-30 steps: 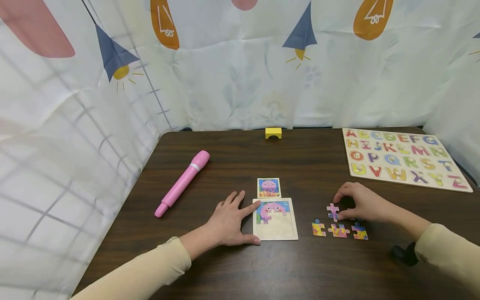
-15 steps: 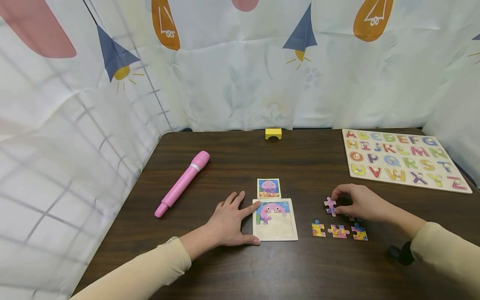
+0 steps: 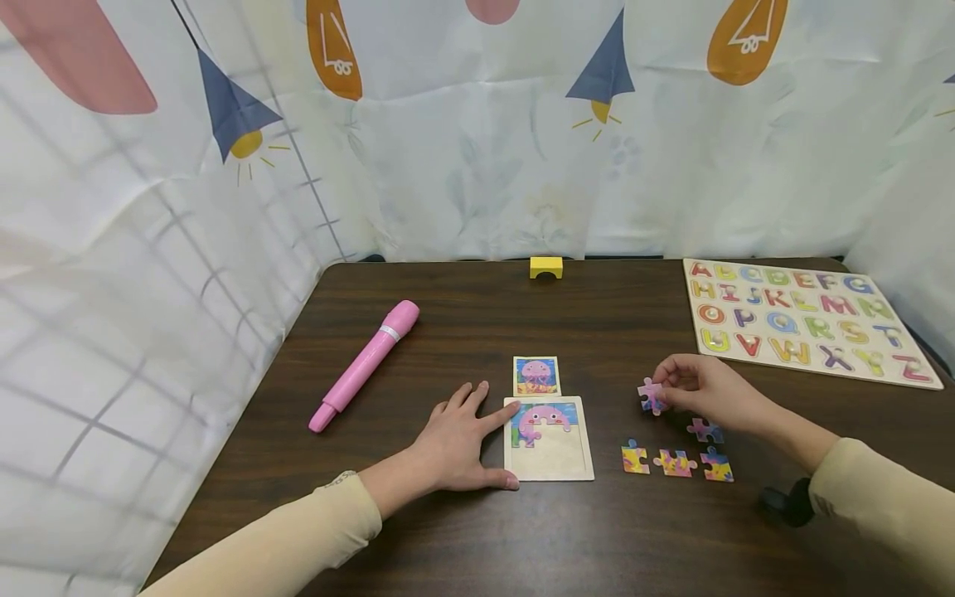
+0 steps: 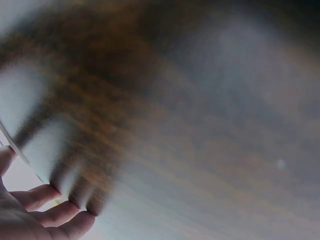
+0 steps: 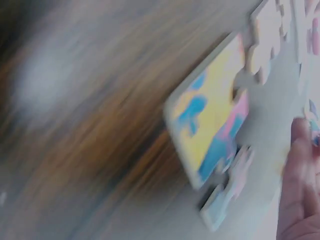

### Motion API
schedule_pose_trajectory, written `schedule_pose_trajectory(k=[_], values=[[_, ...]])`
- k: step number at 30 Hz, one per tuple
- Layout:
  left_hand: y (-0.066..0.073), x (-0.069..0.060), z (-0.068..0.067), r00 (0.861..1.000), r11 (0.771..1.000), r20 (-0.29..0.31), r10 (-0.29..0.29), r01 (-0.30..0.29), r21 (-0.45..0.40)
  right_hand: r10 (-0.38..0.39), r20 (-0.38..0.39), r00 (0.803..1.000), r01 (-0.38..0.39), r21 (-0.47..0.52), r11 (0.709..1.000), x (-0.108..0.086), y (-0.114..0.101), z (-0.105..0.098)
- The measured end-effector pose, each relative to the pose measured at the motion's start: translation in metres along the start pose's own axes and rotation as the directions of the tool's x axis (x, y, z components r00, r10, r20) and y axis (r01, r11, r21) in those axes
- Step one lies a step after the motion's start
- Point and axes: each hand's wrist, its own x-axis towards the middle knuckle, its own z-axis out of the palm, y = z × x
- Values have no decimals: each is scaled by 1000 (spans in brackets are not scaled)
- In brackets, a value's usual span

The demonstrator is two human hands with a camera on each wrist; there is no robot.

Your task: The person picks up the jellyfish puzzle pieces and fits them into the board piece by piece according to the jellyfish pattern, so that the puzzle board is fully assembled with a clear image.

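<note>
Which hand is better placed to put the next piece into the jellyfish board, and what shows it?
Likely the right hand: it pinches a piece, and the other loose pieces lie near it. The left hand holds none and rests spread at the left edge of the jellyfish board.

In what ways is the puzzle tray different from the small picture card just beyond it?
The puzzle tray is larger; the picture card is smaller. The tray's picture is incomplete, while the card's is whole. Both lie flat on the table and show a pink creature.
</note>
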Motion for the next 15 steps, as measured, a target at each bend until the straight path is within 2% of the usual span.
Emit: schedule_pose_trajectory(k=[4, 10, 15], values=[[0, 0, 0, 1000, 1000, 4, -1, 1, 0, 22, -2, 1000, -22, 120, 993, 2, -9, 5], [-1, 1, 1, 1000, 1000, -3, 3, -3, 8, 80, -23, 997, -75, 186, 980, 8, -21, 15], [0, 0, 1, 1000, 1000, -9, 6, -6, 9, 185, 9, 983, -178, 325, 929, 13, -27, 20]])
